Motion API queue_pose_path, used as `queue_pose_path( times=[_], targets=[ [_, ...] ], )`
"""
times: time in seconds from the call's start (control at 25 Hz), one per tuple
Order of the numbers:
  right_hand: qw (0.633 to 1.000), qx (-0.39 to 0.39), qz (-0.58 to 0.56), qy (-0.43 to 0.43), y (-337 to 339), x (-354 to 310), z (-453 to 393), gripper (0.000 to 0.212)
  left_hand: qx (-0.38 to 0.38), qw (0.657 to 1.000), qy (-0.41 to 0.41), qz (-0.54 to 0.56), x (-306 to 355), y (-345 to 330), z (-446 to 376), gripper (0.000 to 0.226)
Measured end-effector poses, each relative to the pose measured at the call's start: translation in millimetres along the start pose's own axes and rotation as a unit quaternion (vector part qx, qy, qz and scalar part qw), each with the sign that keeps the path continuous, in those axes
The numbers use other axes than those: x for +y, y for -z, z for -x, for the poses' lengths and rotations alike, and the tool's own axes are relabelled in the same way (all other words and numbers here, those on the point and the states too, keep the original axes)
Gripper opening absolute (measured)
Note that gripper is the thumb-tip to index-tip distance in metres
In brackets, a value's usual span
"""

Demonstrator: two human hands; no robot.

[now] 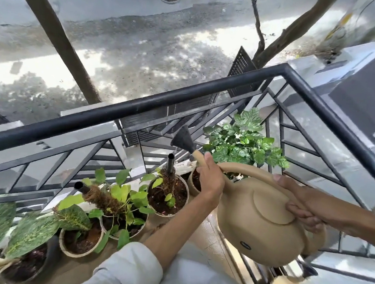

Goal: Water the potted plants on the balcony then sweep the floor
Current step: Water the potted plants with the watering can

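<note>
Street (126,54): lay far below the balcony, grey and dappled with leaf shadow, with a brown trunk slanting across the upper left.
Railing (139,110): black top bar ran across the view and turned a corner at upper right; grey angled bars below it stood between the pots and the drop.
Watering can (263,224): beige, held in the air right of centre, tilted with its spout toward the pots; its long handle arched over the body.
Leafy plant (247,142): variegated green and white, stood in the railing corner just beyond the spout, partly hidden by the can's handle.
Row of pots (166,194): pale round pots of dark soil stood along the foot of the railing, from the corner down to lower left; two held moss poles with black tube tops, one upright, one leaning left.
Speckled leaves (31,232): broad, blurred, at lower left over the nearest pots.
Left hand (210,177): fingers curled round the spout neck just behind the rose, forearm crossing in front of the pots, pale sleeve at the elbow.
Right hand (298,204): fingers wrapped round the rear of the handle, thumb on top.
Rose (183,139): black cone at the spout tip, above the pot with the upright pole, close to the railing bars.
</note>
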State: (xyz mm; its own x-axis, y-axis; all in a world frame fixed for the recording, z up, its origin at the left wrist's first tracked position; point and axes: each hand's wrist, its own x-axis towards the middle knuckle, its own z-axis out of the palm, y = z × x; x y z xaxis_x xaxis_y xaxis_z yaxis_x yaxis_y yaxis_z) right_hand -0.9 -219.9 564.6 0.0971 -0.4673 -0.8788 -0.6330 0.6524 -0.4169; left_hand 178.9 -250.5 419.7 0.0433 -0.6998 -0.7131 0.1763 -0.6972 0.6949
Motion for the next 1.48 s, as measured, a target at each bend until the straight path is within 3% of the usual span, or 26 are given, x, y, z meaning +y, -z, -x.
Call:
queue_pose_path(
  times=[0.04,0.08,0.16,0.24,0.6,0.88,1.04,1.2,1.36,1.48],
  targets=[
    [0.997,0.056,-0.007,-0.052,3,14,7,0.096,-0.009,1.0,-0.006,-0.009,3,-1,-1,0.083],
    [0.998,0.023,-0.003,-0.051,-1,23,15,0.092,-0.022,1.0,-0.009,-0.016,6,-3,-1,0.081],
    [0.995,0.102,0.001,-0.016,-13,40,19,0.09,-0.045,0.998,-0.017,-0.032,11,-7,-3,0.079],
    [0.988,0.141,-0.051,-0.044,-7,38,22,0.09,-0.07,0.995,-0.03,-0.071,17,-18,-8,0.085],
    [0.966,0.188,-0.163,-0.07,-2,75,34,0.094,-0.176,0.977,-0.031,-0.12,33,-85,-24,0.07],
    [0.96,0.227,-0.113,-0.117,30,112,8,0.102,-0.149,0.984,-0.018,-0.093,-4,-119,-34,0.082],
    [0.964,0.223,-0.055,-0.134,51,143,-25,0.103,-0.127,0.988,0.005,-0.09,-34,-130,-42,0.05],
    [0.972,0.185,0.05,-0.138,62,187,-79,0.108,-0.059,0.996,0.055,-0.041,-103,-131,-65,0.071],
    [0.975,0.166,0.072,-0.125,51,223,-154,0.105,0.029,0.994,0.102,0.008,-174,-127,-100,0.072],
    [0.975,0.164,0.023,-0.147,32,257,-215,0.109,-0.028,0.991,0.097,-0.093,-213,-124,-159,0.072]
  ],
)
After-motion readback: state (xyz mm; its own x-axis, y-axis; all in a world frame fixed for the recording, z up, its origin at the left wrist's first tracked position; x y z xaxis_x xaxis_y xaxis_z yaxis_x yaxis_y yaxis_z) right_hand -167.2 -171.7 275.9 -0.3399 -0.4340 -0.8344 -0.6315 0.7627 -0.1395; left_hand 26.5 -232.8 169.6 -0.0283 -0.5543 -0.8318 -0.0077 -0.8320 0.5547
